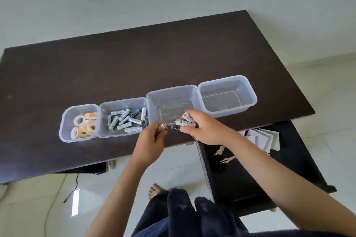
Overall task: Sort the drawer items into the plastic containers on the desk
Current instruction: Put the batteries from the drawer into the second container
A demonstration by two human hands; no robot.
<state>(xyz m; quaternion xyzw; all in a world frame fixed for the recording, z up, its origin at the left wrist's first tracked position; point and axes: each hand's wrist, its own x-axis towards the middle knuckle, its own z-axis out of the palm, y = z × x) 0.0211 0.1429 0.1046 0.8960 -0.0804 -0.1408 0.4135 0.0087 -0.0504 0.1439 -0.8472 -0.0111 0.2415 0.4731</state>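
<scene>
A: What's nearest the person?

B: Dark trousers (179,215) and a bare foot (154,191) on the pale floor (57,208). Just below and right of the right hand (207,131) the open drawer (250,175) shows scissors (221,158) and white papers (262,138).

A: And the hands?

B: The left hand (152,142) is closed around 1 battery (162,127), its tip poking out above the fingers. The right hand grips a small bunch of batteries (184,122); I can't tell the exact count. The 2 hands are nearly touching, over the near edge of the desk (173,54).

A: Where do the containers sit?

B: 4 clear plastic ones in a row just beyond the hands. Directly behind the right hand is a large container (173,90), with nothing clearly in it. Just beyond and left of the left hand is the battery container (107,106), holding a loose pile of sorted batteries (125,121). Farther left, the smallest container (65,121) holds tape rolls (82,125). Beyond and right of the right hand stands the last container (248,90); a faint dark bit lies on its floor, too small to identify.
</scene>
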